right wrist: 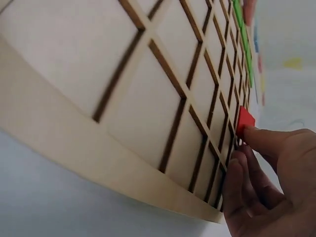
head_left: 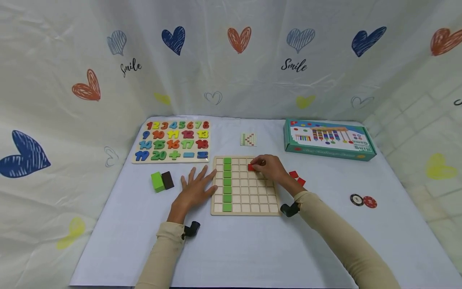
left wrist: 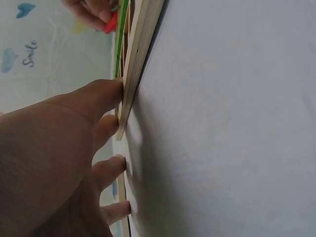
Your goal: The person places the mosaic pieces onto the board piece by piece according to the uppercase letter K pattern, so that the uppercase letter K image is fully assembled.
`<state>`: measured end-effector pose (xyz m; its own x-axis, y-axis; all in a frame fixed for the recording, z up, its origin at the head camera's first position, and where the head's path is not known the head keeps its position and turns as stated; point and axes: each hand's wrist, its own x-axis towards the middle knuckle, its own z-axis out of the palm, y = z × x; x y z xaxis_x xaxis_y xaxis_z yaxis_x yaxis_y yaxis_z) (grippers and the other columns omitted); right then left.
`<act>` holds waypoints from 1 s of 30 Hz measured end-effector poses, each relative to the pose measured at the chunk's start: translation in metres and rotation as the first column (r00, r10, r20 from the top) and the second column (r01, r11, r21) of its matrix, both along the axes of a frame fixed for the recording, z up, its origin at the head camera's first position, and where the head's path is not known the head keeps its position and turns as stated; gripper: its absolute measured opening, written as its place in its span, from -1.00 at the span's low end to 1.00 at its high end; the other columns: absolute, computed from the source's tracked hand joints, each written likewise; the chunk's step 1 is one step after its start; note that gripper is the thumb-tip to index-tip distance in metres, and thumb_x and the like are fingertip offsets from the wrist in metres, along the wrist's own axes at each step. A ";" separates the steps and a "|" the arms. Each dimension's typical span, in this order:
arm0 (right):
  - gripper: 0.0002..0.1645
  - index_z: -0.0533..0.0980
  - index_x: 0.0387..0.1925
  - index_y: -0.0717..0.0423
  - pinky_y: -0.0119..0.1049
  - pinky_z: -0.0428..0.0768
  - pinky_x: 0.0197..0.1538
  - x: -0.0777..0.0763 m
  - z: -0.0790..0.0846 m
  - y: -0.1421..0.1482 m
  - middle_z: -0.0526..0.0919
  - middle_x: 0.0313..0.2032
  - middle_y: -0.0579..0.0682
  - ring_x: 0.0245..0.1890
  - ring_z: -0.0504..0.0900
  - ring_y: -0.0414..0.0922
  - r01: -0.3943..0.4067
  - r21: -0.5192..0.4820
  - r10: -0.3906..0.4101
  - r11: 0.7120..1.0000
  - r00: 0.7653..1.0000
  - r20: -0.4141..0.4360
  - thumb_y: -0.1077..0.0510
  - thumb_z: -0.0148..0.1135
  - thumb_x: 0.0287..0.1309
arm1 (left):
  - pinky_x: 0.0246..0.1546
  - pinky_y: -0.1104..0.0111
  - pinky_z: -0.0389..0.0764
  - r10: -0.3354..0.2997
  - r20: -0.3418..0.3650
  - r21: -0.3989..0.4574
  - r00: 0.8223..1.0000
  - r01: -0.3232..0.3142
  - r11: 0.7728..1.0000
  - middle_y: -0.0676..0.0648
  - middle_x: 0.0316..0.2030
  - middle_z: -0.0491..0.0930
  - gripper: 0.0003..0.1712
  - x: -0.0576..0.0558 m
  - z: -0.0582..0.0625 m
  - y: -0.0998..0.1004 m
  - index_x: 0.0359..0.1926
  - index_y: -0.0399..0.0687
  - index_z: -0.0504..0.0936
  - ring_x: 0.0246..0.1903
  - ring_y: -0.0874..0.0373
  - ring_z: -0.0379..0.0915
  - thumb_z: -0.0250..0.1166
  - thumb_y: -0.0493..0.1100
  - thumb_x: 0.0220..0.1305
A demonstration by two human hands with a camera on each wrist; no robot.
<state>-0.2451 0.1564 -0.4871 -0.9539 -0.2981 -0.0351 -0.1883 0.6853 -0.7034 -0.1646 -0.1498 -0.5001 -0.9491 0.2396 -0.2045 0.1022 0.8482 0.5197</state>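
Observation:
A wooden grid board (head_left: 244, 189) lies mid-table, with a column of green square tiles (head_left: 227, 182) set in its second column from the left. Over the upper right cells my right hand (head_left: 270, 167) pinches a red square tile (head_left: 250, 167); in the right wrist view the thumb and fingers hold this red tile (right wrist: 244, 121) at its edge. My left hand (head_left: 195, 192) lies with fingers spread, its thumb and index finger touching the board's left edge. Two loose red tiles (head_left: 301, 182) lie right of the board, partly behind my right wrist.
Left of the board are green (head_left: 157, 182) and dark brown (head_left: 167, 180) pieces. Behind stand a number puzzle (head_left: 134, 160), a small patterned card (head_left: 248, 139) and a green game box (head_left: 328, 138). A black chip (head_left: 356, 200) and a red chip (head_left: 369, 202) lie far right.

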 end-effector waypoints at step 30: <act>-0.69 0.68 0.10 0.21 -0.19 0.68 -0.14 0.013 0.028 0.092 0.74 0.01 0.16 -0.04 0.66 0.07 -0.058 0.156 0.060 0.986 0.998 -0.007 0.17 0.33 0.42 | 0.47 -0.49 -0.45 -0.008 0.002 -0.025 1.000 0.008 1.000 -0.05 0.72 -0.11 -0.21 -0.001 -0.001 0.000 0.69 0.31 0.16 0.68 -0.29 -0.52 0.20 0.20 0.58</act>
